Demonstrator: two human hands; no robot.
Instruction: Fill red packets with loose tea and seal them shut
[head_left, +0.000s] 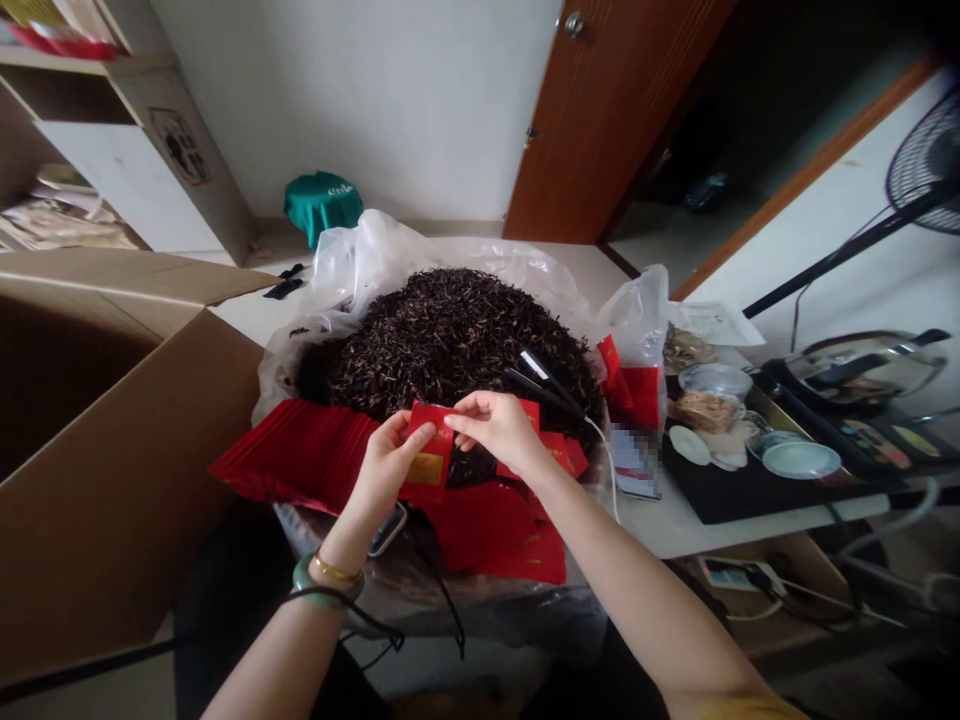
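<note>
The left hand (pixel 386 460) is pinching the left edge of a flat, rectangular red packet with a gold patch (pixel 436 455), thumb in front, while the right hand (pixel 496 425) is gripping its upper right corner between thumb and fingers. The packet is hanging above the near edge of a translucent plastic liner (pixel 375 255) heaped with dark, dry, slender leaves (pixel 450 330). Whether it is containing anything cannot be determined; if its top is open, tilting could be causing spillage. A tightly packed row of red packets (pixel 292 450) is reaching past the near left edge; a brush from the left forearm (pixel 281 650) could be starting a slide. Loose, flat red packets (pixel 495 535) are lying along the near edge, at risk of being swept off by the right forearm (pixel 637 585). A slim black two-armed tool (pixel 555 382) is resting towards the right edge, its white cord (pixel 613 475) running just beside that forearm; a snag could be dragging it through the leaves.
</note>
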